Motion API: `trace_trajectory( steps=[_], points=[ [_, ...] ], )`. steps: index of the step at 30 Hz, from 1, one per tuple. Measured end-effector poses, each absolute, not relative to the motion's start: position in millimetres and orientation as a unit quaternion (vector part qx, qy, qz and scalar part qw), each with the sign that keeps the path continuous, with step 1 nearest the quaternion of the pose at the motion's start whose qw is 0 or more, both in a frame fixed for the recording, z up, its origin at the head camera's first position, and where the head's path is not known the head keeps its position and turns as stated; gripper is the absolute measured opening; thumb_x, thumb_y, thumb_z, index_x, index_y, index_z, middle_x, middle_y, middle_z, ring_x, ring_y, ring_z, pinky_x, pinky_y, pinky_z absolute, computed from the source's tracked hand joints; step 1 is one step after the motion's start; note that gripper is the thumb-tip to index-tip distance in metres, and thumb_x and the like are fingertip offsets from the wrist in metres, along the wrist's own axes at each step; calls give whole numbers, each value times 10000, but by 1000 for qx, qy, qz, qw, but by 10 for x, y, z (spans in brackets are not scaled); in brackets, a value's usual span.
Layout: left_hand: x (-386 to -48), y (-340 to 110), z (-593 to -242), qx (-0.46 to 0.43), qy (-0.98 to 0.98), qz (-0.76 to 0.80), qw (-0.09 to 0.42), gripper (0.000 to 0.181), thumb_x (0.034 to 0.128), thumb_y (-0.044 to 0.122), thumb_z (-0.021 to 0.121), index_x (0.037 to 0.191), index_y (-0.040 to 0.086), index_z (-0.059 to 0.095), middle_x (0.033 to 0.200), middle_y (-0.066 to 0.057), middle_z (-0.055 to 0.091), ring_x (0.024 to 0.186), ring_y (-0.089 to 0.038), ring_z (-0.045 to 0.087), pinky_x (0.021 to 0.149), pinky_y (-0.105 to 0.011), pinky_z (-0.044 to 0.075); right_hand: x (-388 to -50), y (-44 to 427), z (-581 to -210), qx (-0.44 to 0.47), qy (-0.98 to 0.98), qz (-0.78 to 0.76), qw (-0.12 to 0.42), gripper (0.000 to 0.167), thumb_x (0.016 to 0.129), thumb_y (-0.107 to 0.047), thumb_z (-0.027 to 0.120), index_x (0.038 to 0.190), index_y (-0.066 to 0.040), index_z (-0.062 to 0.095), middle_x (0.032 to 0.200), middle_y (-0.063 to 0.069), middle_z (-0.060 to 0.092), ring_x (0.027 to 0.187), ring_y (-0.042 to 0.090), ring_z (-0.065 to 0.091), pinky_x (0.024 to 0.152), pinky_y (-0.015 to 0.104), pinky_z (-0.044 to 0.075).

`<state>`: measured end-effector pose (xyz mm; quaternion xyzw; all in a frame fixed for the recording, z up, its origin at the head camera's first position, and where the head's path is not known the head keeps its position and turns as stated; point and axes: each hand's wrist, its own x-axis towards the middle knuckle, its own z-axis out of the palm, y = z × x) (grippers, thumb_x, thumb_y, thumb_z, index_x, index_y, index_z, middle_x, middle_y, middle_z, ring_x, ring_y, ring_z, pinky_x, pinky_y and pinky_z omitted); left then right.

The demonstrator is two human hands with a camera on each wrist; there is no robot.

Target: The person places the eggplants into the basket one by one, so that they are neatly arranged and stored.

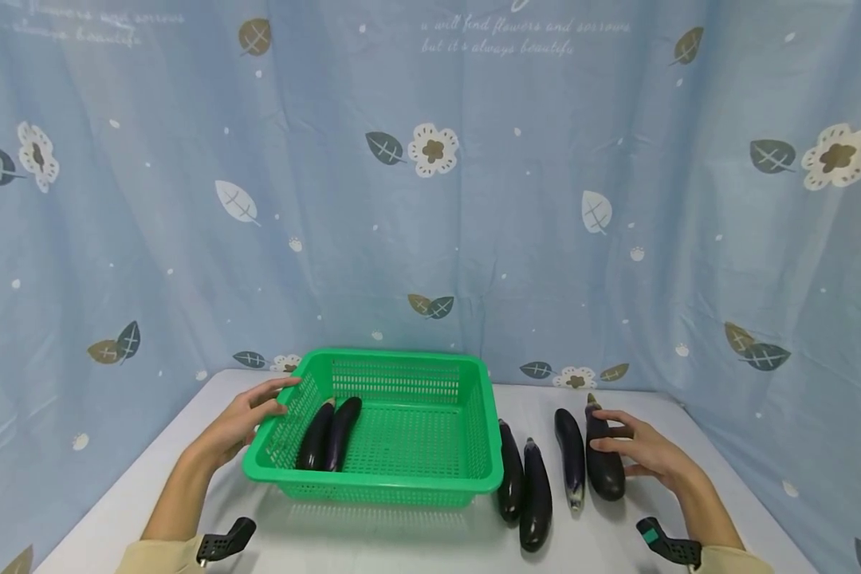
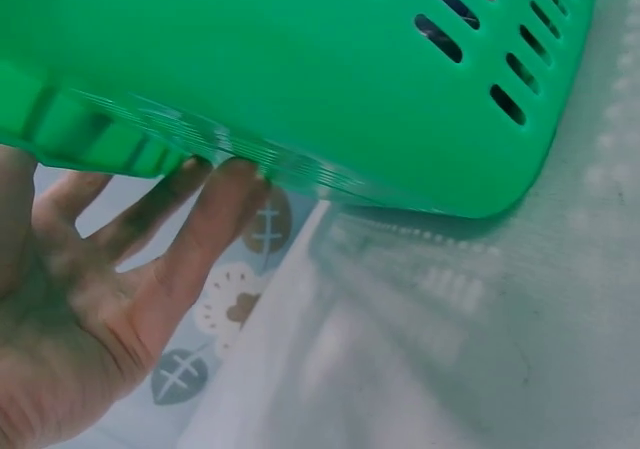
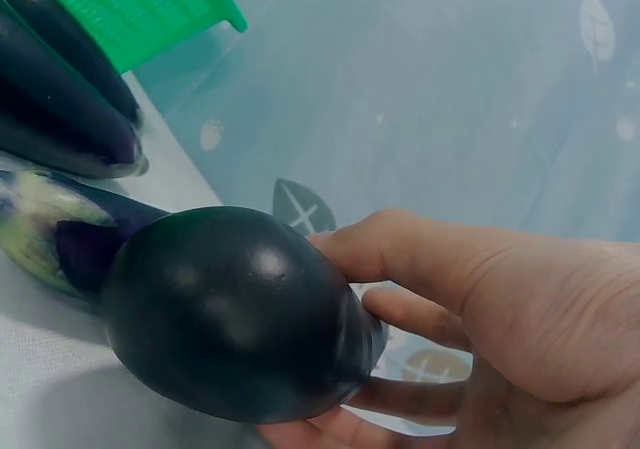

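A green plastic basket [image 1: 387, 486] stands on the table with two dark purple eggplants [image 1: 342, 434] lying at its left side. My left hand [image 1: 240, 422] touches the basket's left rim; in the left wrist view its fairly straight fingers [image 2: 215, 214] meet the outer side below the rim. My right hand [image 1: 649, 450] grips a thick eggplant [image 3: 235, 314] at the far right, thumb on one side and fingers on the other. A slimmer eggplant [image 1: 570, 454] lies just left of it. Whether the gripped eggplant still touches the table cannot be told.
Two more eggplants, one [image 1: 511, 474] close against the basket's right side and another [image 1: 536, 498] beside it, lie on the white table [image 1: 380, 546]. A blue patterned curtain [image 1: 430, 231] hangs behind and along both sides.
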<state>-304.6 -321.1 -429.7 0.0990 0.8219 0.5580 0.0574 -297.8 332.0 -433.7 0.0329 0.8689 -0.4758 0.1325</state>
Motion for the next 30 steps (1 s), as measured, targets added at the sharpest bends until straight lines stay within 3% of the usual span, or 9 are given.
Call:
trace_trajectory(
  steps=[2,3,5,8,9,10,20,27,30],
  points=[
    [-3037,-3208,-4313,104,819,563,46,533,994,244,551,1504,220,398,1634,-212,109,1458,-468,208,404,-397,290,-2979,3311,-4338,32,868,-478,131,820,891,-363,711,1524,-69,281,1482,367,296,1191,402,574,829,493,577],
    [-3029,-3204,-4322,103,816,566,44,527,999,242,542,1505,216,396,1636,-207,102,1460,-465,202,430,-438,335,-2980,3305,-4338,32,867,-479,130,817,890,-357,712,1522,-67,284,1482,371,292,1188,403,576,828,494,577],
    [-3018,-3195,-4337,99,817,568,36,510,1010,242,521,1502,199,397,1643,-183,91,1480,-454,149,667,-540,466,-2986,3293,-4336,31,867,-481,128,813,888,-351,714,1519,-64,288,1481,380,281,1183,405,579,827,496,578],
    [-3016,-3162,-4348,91,817,569,28,510,1018,249,504,1507,170,383,1652,-157,71,1499,-455,57,1018,-728,287,-2988,3287,-4327,28,867,-482,124,814,889,-347,713,1519,-63,284,1484,390,264,1179,410,582,830,498,578],
    [-3018,-3148,-4352,90,816,571,26,514,1020,252,504,1509,156,377,1652,-158,69,1501,-461,32,1069,-763,193,-2986,3288,-4323,27,867,-482,123,813,890,-345,712,1520,-63,282,1485,391,260,1177,411,584,831,498,579],
    [-3023,-3133,-4356,88,816,570,22,515,1018,257,510,1505,148,381,1651,-158,79,1502,-461,29,1094,-734,207,-2983,3291,-4318,25,867,-482,122,813,892,-343,711,1521,-65,279,1486,391,257,1175,409,586,833,497,579],
    [-3101,-3096,-4348,74,835,545,2,558,989,373,575,1471,138,423,1586,-219,261,1442,-475,253,1061,-652,368,-2954,3298,-4281,12,862,-491,122,804,900,-332,704,1529,-74,274,1491,373,266,1157,366,608,843,496,579],
    [-3217,-3058,-4301,87,838,539,10,493,994,215,536,1463,109,426,1640,-203,110,1486,-505,69,1086,-711,279,-2951,3293,-4249,10,867,-484,120,815,897,-353,703,1528,-65,274,1493,383,259,1191,413,580,845,512,573],
    [-3266,-3005,-4278,85,832,547,24,505,999,196,502,1486,119,395,1627,-229,115,1442,-524,208,1024,-643,412,-2936,3313,-4253,13,865,-486,123,814,899,-348,705,1530,-70,272,1491,376,264,1195,409,576,850,507,573]
  ],
)
